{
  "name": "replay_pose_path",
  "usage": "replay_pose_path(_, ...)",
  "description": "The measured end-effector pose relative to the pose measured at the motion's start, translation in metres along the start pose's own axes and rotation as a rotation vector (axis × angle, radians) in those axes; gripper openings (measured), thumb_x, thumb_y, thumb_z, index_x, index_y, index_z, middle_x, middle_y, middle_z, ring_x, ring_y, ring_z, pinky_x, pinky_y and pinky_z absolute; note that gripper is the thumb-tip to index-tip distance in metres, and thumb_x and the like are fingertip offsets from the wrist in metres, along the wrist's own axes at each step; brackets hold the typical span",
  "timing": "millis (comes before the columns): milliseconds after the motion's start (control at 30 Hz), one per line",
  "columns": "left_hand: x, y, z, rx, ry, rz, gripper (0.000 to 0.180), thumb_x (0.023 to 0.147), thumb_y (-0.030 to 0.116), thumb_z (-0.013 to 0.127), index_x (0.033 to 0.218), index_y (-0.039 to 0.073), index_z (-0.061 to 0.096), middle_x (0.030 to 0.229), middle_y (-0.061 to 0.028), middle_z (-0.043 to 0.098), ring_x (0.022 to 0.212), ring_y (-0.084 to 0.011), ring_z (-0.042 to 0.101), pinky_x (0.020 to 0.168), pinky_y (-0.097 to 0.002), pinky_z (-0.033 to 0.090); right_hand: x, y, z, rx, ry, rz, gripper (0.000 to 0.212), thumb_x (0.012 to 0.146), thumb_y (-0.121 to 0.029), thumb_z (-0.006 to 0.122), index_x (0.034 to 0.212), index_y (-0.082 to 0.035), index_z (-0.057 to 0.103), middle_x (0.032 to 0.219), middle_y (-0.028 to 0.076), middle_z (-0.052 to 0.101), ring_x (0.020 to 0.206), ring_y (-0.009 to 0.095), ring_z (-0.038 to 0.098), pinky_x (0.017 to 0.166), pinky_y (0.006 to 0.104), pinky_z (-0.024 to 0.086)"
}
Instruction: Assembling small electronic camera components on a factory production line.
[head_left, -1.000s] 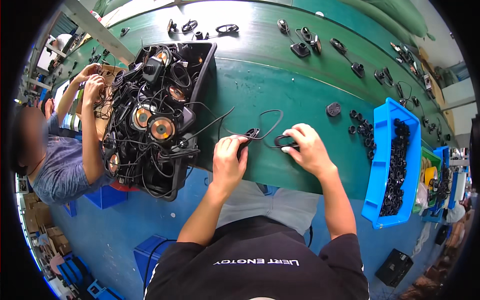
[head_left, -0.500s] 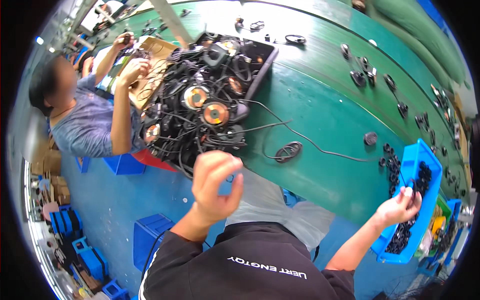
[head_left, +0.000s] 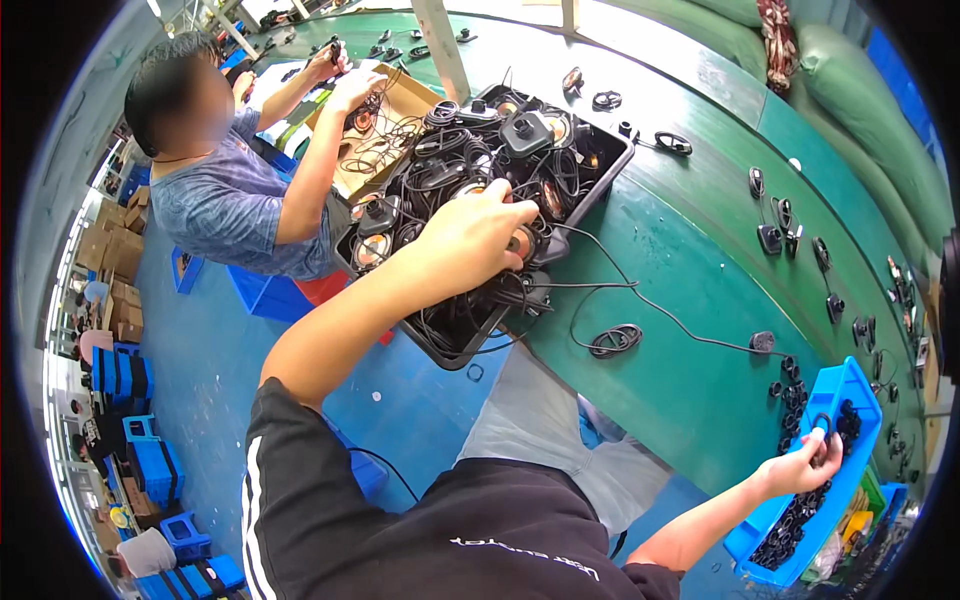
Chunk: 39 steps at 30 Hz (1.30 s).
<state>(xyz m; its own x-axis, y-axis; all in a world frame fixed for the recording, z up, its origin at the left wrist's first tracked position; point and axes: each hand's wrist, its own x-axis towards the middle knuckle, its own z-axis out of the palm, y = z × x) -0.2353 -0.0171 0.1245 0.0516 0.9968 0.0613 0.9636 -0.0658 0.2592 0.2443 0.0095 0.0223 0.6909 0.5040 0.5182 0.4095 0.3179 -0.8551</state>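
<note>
My left hand (head_left: 470,240) reaches into a heaped black tray (head_left: 600,185), its thumb and fingers curled round the edge of a copper-coil disc (head_left: 520,243). Part of that disc is hidden under the fingers. Black cables and more round coil units, some in square black housings (head_left: 527,132), surround it. On the right, my right hand (head_left: 802,466) pinches a small black ring (head_left: 822,422) upright above a blue bin (head_left: 853,385). Many small black rings (head_left: 790,535) lie in that bin.
On the green table (head_left: 665,300) lie a coiled cable (head_left: 615,341), a round black piece (head_left: 762,342) and a row of loose rings (head_left: 791,400). A co-worker (head_left: 240,200) handles parts over a cardboard box (head_left: 410,100) at the left. Cabled parts (head_left: 770,238) sit on the far belt.
My left hand has moved forward from in front of my body into the tray and onto a coil disc. My right hand stays at the blue bin, a black ring now showing.
</note>
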Motion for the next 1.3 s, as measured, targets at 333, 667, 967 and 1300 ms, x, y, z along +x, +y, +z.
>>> replay_pose_path(333, -0.019, 0.008, -0.051, -0.258, 0.375, 0.053, 0.026, 0.076, -0.002, 0.069, 0.098, 0.004, 0.057, 0.103, -0.0093, 0.055, 0.079, -0.0174, 0.058, 0.071, -0.0277, 0.049, -0.044, 0.035, 0.006, -0.535, -0.665, -0.357, 0.031, 0.08, 0.004, 0.059, 0.111, -0.004, 0.059, 0.103, 0.009, 0.058, 0.085, 0.023, 0.058, 0.077, 0.0335, 0.049)
replay_pose_path(667, -0.024, 0.005, -0.069, -0.644, 0.781, 0.049, 0.022, 0.08, -0.004, 0.066, 0.097, 0.003, 0.053, 0.087, -0.0024, 0.061, 0.075, -0.0092, 0.058, 0.069, -0.0191, 0.048, -0.061, 0.017, 0.016, -0.651, -0.666, -0.498, 0.034, 0.078, 0.002, 0.06, 0.112, -0.004, 0.058, 0.113, 0.011, 0.055, 0.099, 0.029, 0.055, 0.089, 0.0395, 0.045)
replay_pose_path(967, -0.03, -0.036, -0.017, -0.602, 0.586, -0.178, 0.023, 0.079, 0.003, 0.069, 0.096, 0.003, 0.055, 0.083, -0.0027, 0.064, 0.07, -0.0096, 0.058, 0.064, -0.0213, 0.046, -0.154, -0.091, 0.08, 0.168, -1.051, -0.534, 0.037, 0.072, 0.003, 0.06, 0.108, -0.004, 0.061, 0.103, 0.011, 0.06, 0.093, 0.029, 0.057, 0.083, 0.0371, 0.048)
replay_pose_path(1300, -0.052, -0.05, 0.017, -0.567, 0.438, -0.345, 0.026, 0.081, 0.003, 0.068, 0.103, 0.004, 0.055, 0.087, -0.0031, 0.058, 0.071, -0.0082, 0.051, 0.066, -0.0194, 0.042, -0.246, -0.089, 0.15, -0.087, -1.266, -0.955, 0.03, 0.072, 0.001, 0.063, 0.102, -0.003, 0.063, 0.104, 0.012, 0.063, 0.097, 0.026, 0.059, 0.085, 0.0346, 0.048)
